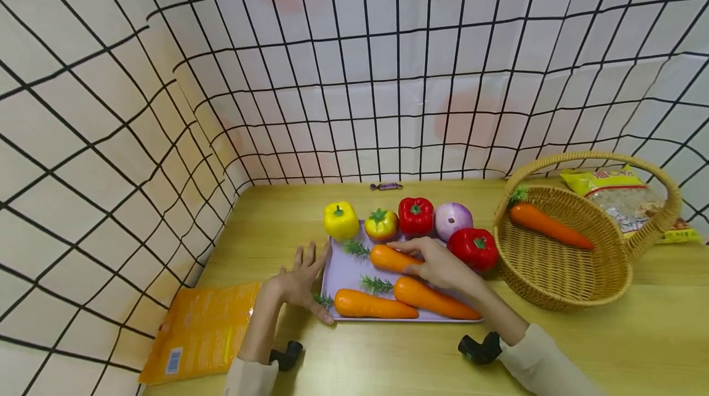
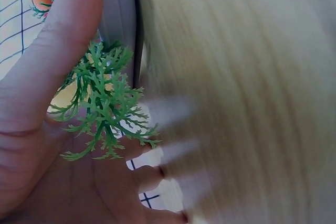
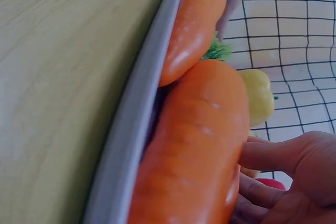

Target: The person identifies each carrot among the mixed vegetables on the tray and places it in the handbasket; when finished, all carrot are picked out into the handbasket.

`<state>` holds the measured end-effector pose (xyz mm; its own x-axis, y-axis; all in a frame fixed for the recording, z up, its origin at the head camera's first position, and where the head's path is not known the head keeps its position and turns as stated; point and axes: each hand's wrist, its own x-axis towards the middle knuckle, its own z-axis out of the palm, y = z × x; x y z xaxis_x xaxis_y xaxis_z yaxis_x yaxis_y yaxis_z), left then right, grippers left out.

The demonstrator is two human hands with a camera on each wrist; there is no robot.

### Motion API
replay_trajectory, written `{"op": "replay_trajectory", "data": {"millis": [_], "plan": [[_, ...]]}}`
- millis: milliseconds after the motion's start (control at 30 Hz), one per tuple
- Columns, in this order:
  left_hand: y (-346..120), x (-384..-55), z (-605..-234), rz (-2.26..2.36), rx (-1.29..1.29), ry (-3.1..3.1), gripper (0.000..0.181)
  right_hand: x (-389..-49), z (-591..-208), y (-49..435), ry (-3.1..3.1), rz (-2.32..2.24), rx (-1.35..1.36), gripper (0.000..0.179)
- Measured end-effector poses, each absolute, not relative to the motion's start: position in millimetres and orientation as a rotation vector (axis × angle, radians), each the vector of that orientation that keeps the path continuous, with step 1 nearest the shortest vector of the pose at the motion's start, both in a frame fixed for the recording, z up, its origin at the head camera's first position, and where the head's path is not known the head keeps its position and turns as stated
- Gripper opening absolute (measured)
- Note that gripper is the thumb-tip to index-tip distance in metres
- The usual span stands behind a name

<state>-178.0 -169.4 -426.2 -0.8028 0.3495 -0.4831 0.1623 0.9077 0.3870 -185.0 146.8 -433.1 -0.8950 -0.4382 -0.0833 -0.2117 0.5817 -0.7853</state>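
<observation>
A light purple tray [image 1: 339,273] lies on the table with three orange carrots in it. My right hand [image 1: 443,263] grips the rear carrot [image 1: 384,257] from above, thumb on the near side and fingers on the far side. Closer to me lie the left front carrot [image 1: 371,305] and the right front carrot [image 1: 432,299]. In the right wrist view, the right front carrot [image 3: 197,145] covers most of what the hand [image 3: 294,174] holds. My left hand [image 1: 301,282] rests at the tray's left edge with fingers spread, beside the carrot's green leaves [image 2: 105,98].
Along the tray's back side sit a yellow pepper [image 1: 340,221], a red-yellow tomato-like vegetable [image 1: 381,225], red peppers [image 1: 416,216] and a purple onion [image 1: 453,221]. A wicker basket [image 1: 559,279] holding another carrot [image 1: 548,226] stands right. Packages [image 1: 202,328] and a wrapped candy [image 1: 386,186] lie around.
</observation>
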Motion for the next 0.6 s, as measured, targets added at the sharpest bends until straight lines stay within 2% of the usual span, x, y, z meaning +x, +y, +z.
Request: {"op": "replay_trajectory", "data": {"millis": [367,600], "plan": [[-171,-191,-424,0.457,0.373,2.473,0.148,-186,-396,167,2.630,-1.170,-0.609,0.052],[-172,-188,-426,0.455,0.375,2.441,0.149,-166,-361,208,2.654,-1.210,-0.588,0.048]]}}
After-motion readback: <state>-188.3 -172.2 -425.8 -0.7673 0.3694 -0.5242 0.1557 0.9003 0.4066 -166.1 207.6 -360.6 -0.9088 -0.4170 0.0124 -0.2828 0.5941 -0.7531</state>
